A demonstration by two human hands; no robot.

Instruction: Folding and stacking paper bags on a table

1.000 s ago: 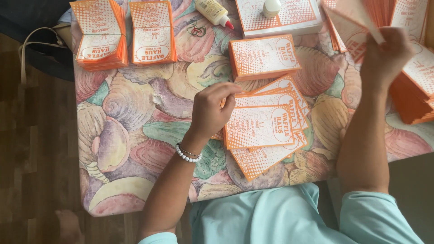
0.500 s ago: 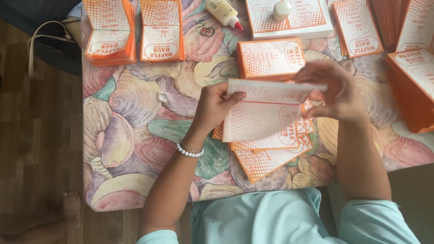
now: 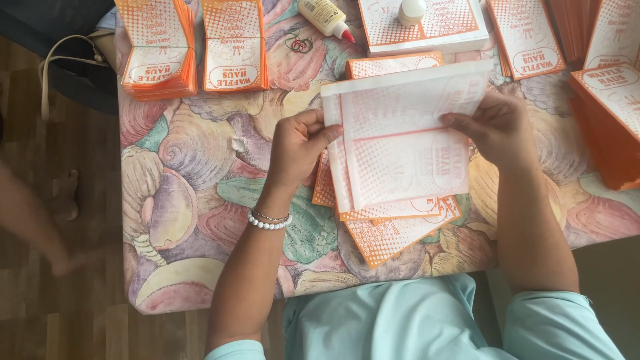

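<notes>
Both my hands hold one flat paper bag (image 3: 400,143), white side up with a faint orange print showing through. My left hand (image 3: 300,150) pinches its left edge and wears a white bead bracelet at the wrist. My right hand (image 3: 497,130) grips its right edge. The bag hovers just above a loose pile of orange-and-white printed bags (image 3: 393,230) lying on the table (image 3: 193,200), which is covered in a cloth with a colourful shell pattern.
Two bundled stacks of orange bags (image 3: 160,47) lie at the far left. A glue bottle (image 3: 327,17) with a red tip lies at the back. More stacks (image 3: 610,100) sit at the right. Someone's leg and foot (image 3: 40,213) are on the wooden floor to the left.
My right hand came down from the upper right with a bag and brought it over the pile. My left hand rose off the pile and took the bag's left edge.
</notes>
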